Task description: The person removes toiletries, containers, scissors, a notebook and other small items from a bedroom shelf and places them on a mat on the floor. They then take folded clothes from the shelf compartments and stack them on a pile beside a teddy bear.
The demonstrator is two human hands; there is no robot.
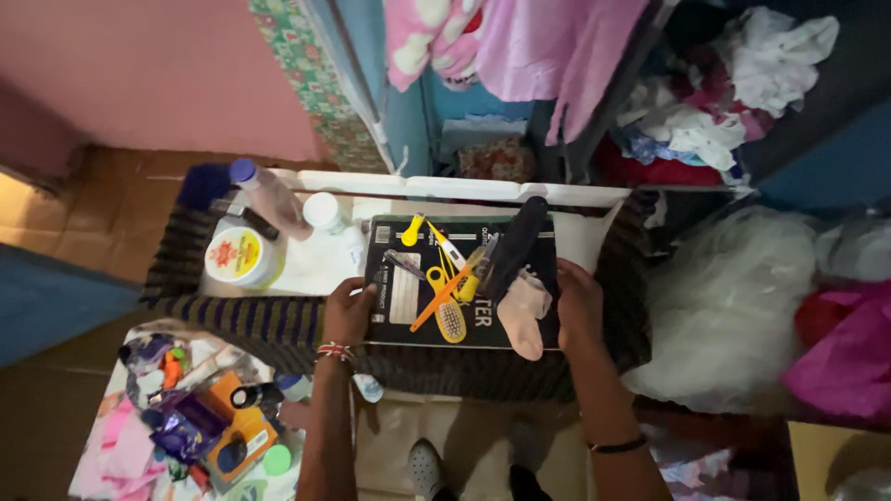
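**Both hands carry a loaded book like a tray**

We see the left hand (348,311) clamped on the near left edge of a dark hardcover book (399,297), thumb on top and fingers curled underneath out of sight. The right hand (577,306) grips the opposite edge in the same way. Neither hand is spread or loose; each is closed around the cover. We judge the two-sided grip keeps the book level, since it serves as a tray for small loose things.

On the cover lie a yellow comb (436,288), a small brush (451,320) with pale bristles, a white thermometer (447,246) and a pale sock (522,315) drooping over the near edge. A long dark sock (517,246) lies across the far right part. They sit near the middle, which we think helps stop them sliding off.

The book is held over a low basket with a striped dark rim (232,311). Inside, at the left, stand a round tub with a yellow and red lid (239,255), a white jar (324,211) and a pinkish bottle with a purple cap (269,197).

Beyond are hanging pink clothes (548,46) and a heap of laundry (724,93). Toys and packets (204,417) lie at lower left.
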